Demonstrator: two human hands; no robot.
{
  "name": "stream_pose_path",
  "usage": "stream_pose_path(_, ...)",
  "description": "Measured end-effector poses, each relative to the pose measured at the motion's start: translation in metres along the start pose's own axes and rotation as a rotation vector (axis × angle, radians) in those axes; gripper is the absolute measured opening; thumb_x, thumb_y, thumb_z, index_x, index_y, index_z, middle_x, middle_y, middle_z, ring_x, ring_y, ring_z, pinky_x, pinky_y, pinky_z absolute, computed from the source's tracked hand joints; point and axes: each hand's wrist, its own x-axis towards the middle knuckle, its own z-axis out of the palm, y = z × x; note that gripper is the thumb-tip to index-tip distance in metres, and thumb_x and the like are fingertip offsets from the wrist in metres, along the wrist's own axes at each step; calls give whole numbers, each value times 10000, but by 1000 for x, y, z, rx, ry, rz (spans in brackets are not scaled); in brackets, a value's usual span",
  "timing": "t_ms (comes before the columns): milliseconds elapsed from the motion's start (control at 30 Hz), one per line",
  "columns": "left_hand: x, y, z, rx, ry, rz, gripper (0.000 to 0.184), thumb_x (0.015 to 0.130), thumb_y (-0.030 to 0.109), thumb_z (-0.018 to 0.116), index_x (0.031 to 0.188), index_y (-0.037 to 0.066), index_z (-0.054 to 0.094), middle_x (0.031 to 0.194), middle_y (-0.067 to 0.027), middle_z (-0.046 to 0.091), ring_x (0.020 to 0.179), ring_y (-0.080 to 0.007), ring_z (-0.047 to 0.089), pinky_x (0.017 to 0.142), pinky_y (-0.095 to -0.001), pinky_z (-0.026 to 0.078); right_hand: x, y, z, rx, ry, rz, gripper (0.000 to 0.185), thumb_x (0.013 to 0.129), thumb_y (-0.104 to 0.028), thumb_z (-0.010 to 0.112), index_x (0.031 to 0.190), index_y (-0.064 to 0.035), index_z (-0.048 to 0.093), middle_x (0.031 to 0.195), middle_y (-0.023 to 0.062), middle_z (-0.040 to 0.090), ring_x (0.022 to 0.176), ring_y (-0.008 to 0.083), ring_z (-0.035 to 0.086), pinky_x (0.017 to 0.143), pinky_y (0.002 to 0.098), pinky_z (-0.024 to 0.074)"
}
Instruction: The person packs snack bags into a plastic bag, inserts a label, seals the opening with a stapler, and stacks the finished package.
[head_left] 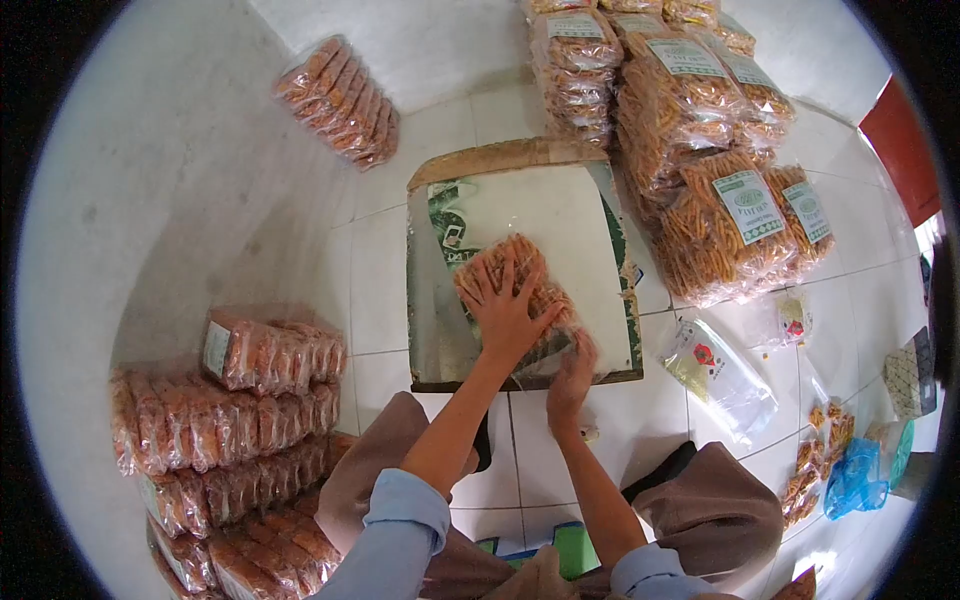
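A clear plastic bag of brown snack sticks [555, 300] lies slanted on a low board-topped stand [575, 205] in front of me. My left hand [507, 322] rests flat on top of the bag, its fingers spread wide. At the bag's near end, my right hand [570, 385] is closed around the loose plastic, seen from its side. The fingertips of that hand are partly hidden against the wrap.
Stacked, labelled snack bags [725, 210] stand at the back right. More packed bags [225, 410] are piled at left, and one stack [340, 100] leans by the wall. Printed empty bags [718, 375], loose snack sticks [815, 460] and blue plastic [857, 478] lie on the right floor.
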Motion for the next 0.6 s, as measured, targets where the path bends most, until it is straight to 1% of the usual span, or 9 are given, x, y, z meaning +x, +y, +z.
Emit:
stream_pose_path(67, -2, -1, 2, -6, 4, 14, 665, 711, 632, 528, 1294, 338, 402, 1446, -52, 180, 1302, -441, 71, 906, -719, 25, 2, -6, 0, 4, -50, -96, 468, 781, 53, 379, 1247, 13, 390, 1320, 206, 352, 1139, 355, 406, 984, 406, 306)
stream_pose_path(167, -2, -1, -2, -20, -6, 32, 687, 692, 652, 531, 1289, 333, 415, 1442, -61, 191, 1304, -440, 64, 895, -726, 9, 3, -1, 10, 145, -114, -41, 518, 783, 66, 374, 1296, 0, 352, 1366, 205, 296, 1193, 354, 368, 1018, 409, 269)
stream_pose_path(200, -3, -2, -3, -29, -26, 38, 708, 679, 666, 532, 1292, 333, 411, 1442, -65, 190, 1304, -441, 63, 891, -728, 8, 3, 2, 13, 148, -118, -39, 518, 783, 66, 374, 1296, 0, 352, 1366, 205, 296, 1193, 354, 368, 1018, 409, 269)
stream_pose_path(267, -1, -4, -5, -34, -15, 50, 707, 676, 669, 531, 1288, 333, 417, 1437, -70, 203, 1302, -444, 64, 888, -729, 0, 7, 9, 15, -198, -65, -174, 556, 776, 89, 368, 1320, -18, 327, 1352, 191, 328, 1208, 347, 360, 1017, 411, 273)
stream_pose_path(367, 2, -1, -11, -38, -8, 58, 687, 687, 661, 522, 1289, 351, 406, 1437, -64, 204, 1301, -441, 75, 897, -722, 4, 21, 7, 2, -129, -187, -169, 501, 816, 28, 361, 1315, 10, 320, 1345, 188, 342, 1222, 339, 349, 1020, 398, 268)
stream_pose_path(433, 3, 1, -8, -26, -9, 49, 668, 701, 651, 514, 1294, 368, 390, 1441, -53, 193, 1302, -434, 84, 908, -715, 15, 25, 6, -5, -54, -173, -168, 493, 823, 10, 376, 1313, 17, 319, 1341, 189, 349, 1223, 340, 345, 1018, 398, 269)
stream_pose_path(500, 1, 5, -5, 26, -25, 186, 640, 723, 642, 493, 1290, 362, 397, 1436, -32, 212, 1310, -399, 104, 907, -716, 8, 25, 7, -1, 29, -165, -155, 487, 830, -9, 390, 1311, 23, 318, 1336, 190, 356, 1224, 342, 342, 1016, 397, 271)
stream_pose_path(533, 0, 6, -4, 29, -28, 186, 640, 723, 642, 493, 1290, 362, 397, 1436, -32, 212, 1310, -399, 104, 907, -716, 8, 25, 9, 5, 41, -134, -151, 480, 831, -6, 397, 1305, 20, 327, 1330, 199, 358, 1224, 344, 341, 1016, 397, 273)
stream_pose_path(600, -3, 5, -4, -30, -63, 199, 601, 755, 610, 482, 1287, 340, 407, 1416, -19, 262, 1314, -368, 134, 909, -718, 25, 27, 7, 13, 56, -111, -130, 472, 833, -2, 405, 1299, 16, 335, 1323, 207, 359, 1223, 346, 340, 1016, 397, 276)
